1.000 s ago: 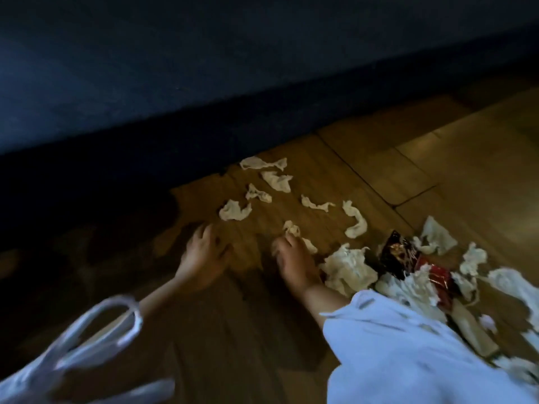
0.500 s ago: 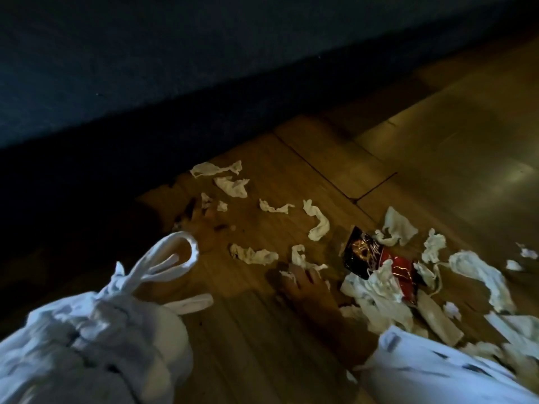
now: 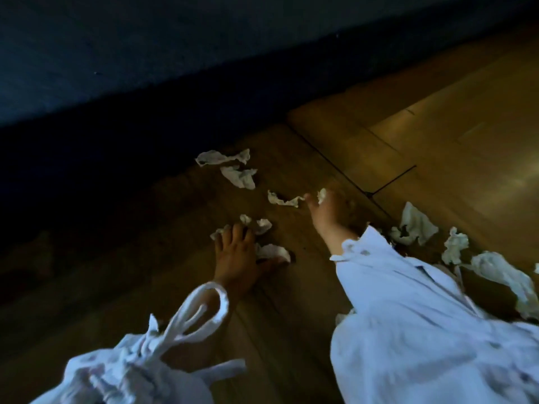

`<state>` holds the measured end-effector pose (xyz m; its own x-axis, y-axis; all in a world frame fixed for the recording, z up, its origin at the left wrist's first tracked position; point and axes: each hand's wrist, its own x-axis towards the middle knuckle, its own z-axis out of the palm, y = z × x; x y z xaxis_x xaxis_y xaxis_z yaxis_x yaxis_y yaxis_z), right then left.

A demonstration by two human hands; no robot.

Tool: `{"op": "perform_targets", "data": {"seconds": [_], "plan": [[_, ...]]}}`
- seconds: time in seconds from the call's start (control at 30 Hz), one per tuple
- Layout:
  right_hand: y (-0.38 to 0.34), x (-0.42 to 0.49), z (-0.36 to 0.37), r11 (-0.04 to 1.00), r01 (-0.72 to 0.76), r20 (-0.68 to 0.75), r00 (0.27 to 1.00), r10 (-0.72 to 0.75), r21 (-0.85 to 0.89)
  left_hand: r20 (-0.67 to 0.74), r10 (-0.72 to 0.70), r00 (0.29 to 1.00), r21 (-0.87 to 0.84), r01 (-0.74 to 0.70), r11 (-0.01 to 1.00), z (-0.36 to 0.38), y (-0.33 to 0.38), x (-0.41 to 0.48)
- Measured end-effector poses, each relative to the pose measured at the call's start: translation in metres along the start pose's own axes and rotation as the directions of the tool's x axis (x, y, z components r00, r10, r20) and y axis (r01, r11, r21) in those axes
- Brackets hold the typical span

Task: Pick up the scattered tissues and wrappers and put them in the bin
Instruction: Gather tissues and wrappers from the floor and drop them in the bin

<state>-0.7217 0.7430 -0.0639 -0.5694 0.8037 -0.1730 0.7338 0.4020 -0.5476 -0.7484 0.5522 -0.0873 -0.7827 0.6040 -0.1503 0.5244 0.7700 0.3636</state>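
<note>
Right hand (image 3: 326, 218) reached farther | fingers clamped on crumpled white tissue scrap (image 3: 321, 195) to lift | left hand (image 3: 234, 255) fingers apart, gathering torn white tissue pieces (image 3: 272, 251)

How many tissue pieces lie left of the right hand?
7 tissue pieces: two farthest away, one strip by the right hand, four around the left hand. The right hand pinches another; others may be hidden.

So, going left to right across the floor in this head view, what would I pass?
First the left hand → right hand pinching a tissue scrap → flat tissue → crumpled tissue → large tissue.
</note>
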Motion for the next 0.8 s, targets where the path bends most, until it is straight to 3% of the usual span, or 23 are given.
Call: {"op": "perform_targets", "data": {"seconds": [0.13, 0.23, 0.37, 0.47, 0.6, 0.7, 0.8], "plan": [[-0.006, 0.002, 0.025, 0.996, 0.089, 0.126, 0.988, -0.091, 0.025, -0.046, -0.015, 0.999, -0.026, 0.014, 1.000, 0.009, 0.001, -0.009], [-0.009, -0.012, 0.038, 0.947, 0.264, 0.104, 0.963, -0.248, -0.181, 0.001, -0.036, 0.999, -0.035, 0.036, 0.999, 0.010, 0.004, -0.025], [0.003, -0.048, 0.042, 0.810, 0.485, 0.094, 0.870, -0.483, -0.330, 0.009, -0.010, 1.000, -0.009, 0.010, 1.000, 0.006, 0.003, -0.057], [0.012, -0.061, 0.040, 0.794, 0.489, 0.186, 0.872, -0.453, -0.361, 0.092, -0.028, 0.995, -0.164, 0.043, 0.986, -0.005, -0.003, -0.073], [-0.016, -0.084, 0.018, 0.942, 0.320, 0.283, 0.898, -0.336, 0.105, 0.111, -0.104, 0.988, -0.451, 0.144, 0.881, -0.057, -0.015, -0.092], [-0.057, -0.112, -0.002, 0.891, 0.389, 0.264, 0.856, -0.444, 0.235, 0.073, -0.035, 0.997, -0.515, 0.068, 0.854, -0.107, -0.032, -0.122], [-0.113, -0.152, -0.008, 0.816, 0.463, 0.275, 0.782, -0.560, 0.345, 0.028, 0.028, 0.999, -0.463, -0.012, 0.886, -0.165, -0.055, -0.157]]}}
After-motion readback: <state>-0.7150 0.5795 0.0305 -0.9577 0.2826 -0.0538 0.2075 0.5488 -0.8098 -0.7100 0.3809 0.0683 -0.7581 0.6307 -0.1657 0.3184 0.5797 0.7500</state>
